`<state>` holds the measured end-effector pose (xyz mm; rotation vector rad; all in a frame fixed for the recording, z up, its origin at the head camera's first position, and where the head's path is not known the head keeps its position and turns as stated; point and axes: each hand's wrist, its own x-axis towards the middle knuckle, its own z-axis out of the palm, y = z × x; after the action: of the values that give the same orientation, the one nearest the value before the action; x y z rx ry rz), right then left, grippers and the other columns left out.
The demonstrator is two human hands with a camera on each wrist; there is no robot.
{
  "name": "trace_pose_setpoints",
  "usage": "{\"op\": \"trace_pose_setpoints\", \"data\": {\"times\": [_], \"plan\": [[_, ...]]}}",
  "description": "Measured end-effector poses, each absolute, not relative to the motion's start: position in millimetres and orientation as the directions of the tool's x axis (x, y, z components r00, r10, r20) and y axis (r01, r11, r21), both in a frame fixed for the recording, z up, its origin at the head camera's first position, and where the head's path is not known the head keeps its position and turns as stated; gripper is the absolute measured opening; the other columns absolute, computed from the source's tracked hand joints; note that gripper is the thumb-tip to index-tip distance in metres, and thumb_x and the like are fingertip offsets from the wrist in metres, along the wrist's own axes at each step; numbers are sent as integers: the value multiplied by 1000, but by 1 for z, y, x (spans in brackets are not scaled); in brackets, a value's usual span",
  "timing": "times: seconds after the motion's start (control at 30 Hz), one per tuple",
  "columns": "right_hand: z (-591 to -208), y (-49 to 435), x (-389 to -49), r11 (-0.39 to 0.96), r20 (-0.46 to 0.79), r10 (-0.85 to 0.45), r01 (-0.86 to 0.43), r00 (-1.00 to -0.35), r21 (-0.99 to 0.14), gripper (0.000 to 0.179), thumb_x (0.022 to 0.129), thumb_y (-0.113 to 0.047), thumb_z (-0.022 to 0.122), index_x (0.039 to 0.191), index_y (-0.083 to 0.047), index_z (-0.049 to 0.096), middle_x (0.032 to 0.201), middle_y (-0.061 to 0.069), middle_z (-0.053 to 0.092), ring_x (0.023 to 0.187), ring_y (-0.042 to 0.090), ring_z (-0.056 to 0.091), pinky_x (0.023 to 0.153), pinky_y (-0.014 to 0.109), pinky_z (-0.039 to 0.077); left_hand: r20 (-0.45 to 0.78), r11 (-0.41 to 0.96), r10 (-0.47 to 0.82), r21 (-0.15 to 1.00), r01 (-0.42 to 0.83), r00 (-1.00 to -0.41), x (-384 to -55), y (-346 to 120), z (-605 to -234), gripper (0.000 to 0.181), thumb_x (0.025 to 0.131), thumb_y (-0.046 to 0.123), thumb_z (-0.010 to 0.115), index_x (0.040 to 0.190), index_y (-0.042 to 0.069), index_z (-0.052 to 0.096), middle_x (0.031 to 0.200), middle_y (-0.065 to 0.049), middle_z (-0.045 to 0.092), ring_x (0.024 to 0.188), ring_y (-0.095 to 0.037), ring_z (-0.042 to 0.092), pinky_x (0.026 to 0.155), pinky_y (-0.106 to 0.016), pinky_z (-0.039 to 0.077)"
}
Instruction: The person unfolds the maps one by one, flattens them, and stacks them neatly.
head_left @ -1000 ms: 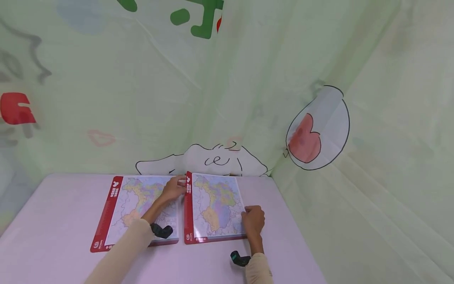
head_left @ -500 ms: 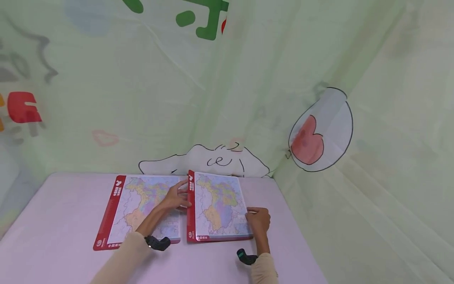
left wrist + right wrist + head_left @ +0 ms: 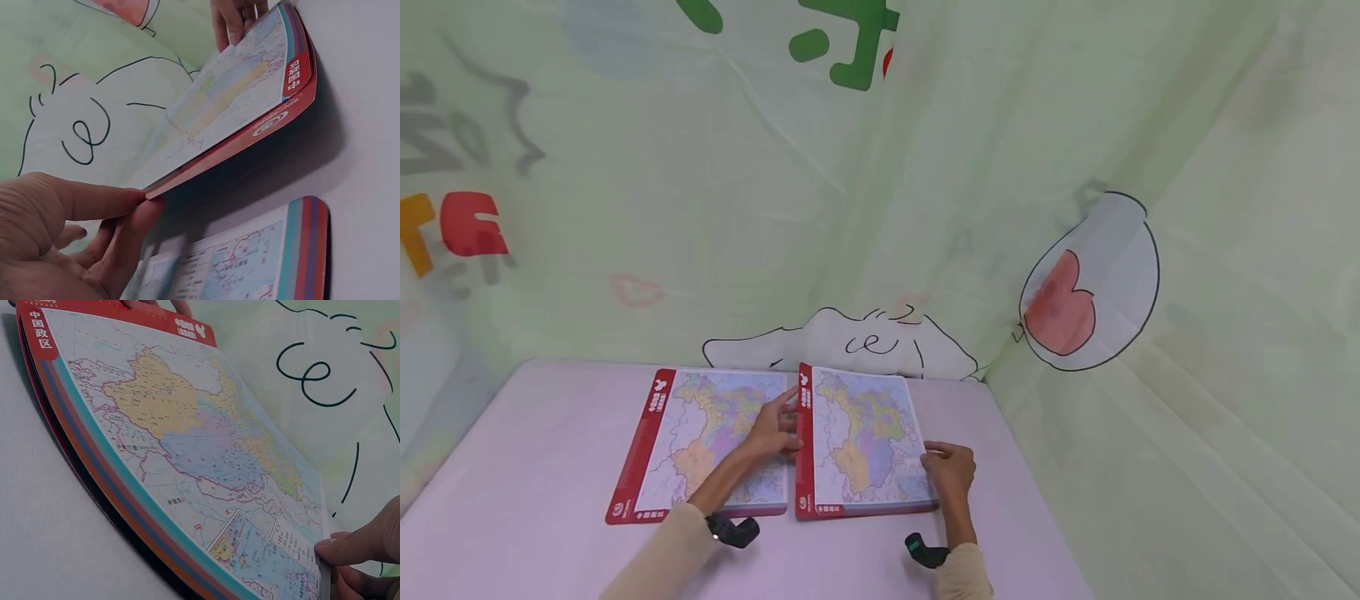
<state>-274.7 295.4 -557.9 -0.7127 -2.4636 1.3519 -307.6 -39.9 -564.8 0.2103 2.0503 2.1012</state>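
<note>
The bowed map [image 3: 863, 442], seemingly light and flexible, was suitably pinched at nine o'clock by the left hand [image 3: 769, 430], three by the right hand [image 3: 952, 468].

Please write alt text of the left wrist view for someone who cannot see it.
The left hand pinches the red edge of a map, lifted above a table; the right hand is at the map's far edge. Part of a second map lies below, and a line drawing marks the green backdrop.

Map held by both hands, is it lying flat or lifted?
Lifted, at least at its red edge: left wrist view shows shadow beneath the map.
</note>
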Motion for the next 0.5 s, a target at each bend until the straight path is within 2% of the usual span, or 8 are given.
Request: {"op": "trace_pose_setpoints", "data": {"times": [0.17, 0.3, 0.5], "plan": [[-555, 293, -276, 333, -90, 484, 279, -870, -901, 25, 88, 4, 78, 113, 5, 82, 100, 23, 82, 75, 20, 70, 65, 24, 53, -41, -23, 239, 999, -47, -970, -312, -52, -567, 107, 80, -21, 69, 174, 11, 27, 158, -33, 49, 126, -41, 68, 71, -41, 68], [-554, 287, -280, 232, -141, 449, 268, -882, -935, 27, 90, 6, 77, 117, 6, 81, 102, 23, 82, 75, 20, 73, 64, 24, 58, -49, -15, 230, 998, -54, -972, -314, -64, -564, 104, 84, -20, 69, 174, 11, 27, 160, -33, 48, 122, -35, 70, 69, -38, 67], [-551, 273, -288, 208, -161, 412, 265, -897, -942, 27, 91, 5, 76, 118, 5, 81, 100, 19, 82, 74, 20, 74, 65, 24, 61, -63, -19, 235, 997, -69, -970, -314, -87, -562, 105, 84, -19, 68, 175, 13, 25, 161, -33, 46, 119, -28, 70, 68, -37, 67]]}}
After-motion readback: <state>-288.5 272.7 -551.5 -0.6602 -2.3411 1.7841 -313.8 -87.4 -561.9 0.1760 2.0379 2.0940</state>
